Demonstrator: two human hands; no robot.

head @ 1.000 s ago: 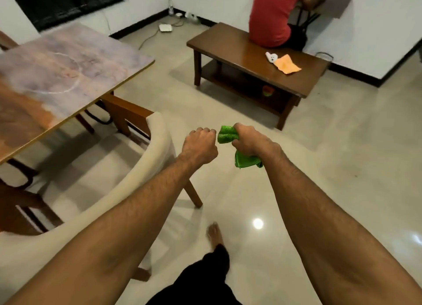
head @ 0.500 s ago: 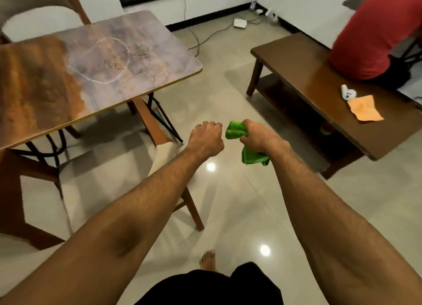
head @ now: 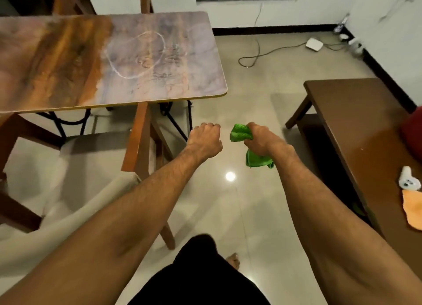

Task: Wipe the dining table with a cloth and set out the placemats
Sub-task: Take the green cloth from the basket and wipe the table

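The dining table (head: 68, 60) fills the upper left, its marbled brown and grey top bare, with a pale ring mark near its right half. My right hand (head: 262, 140) grips a bunched green cloth (head: 239, 133), which sticks out above my fist and hangs below it. My left hand (head: 205, 140) is a fist holding nothing, just left of the cloth. Both hands hover over the floor, in front of the table's near right corner. No placemats are in view.
A cream-cushioned wooden chair (head: 68, 190) stands under the table's near edge at my left. A low brown bench table (head: 365, 133) at right carries a white controller (head: 408, 181), an orange cloth (head: 413, 211) and a person in red. Cables and a white box (head: 314, 44) lie near the far wall.
My view has swung left, so the dining table has come toward the centre and the bench table has slid to the right edge. My hands keep their pose with the cloth.
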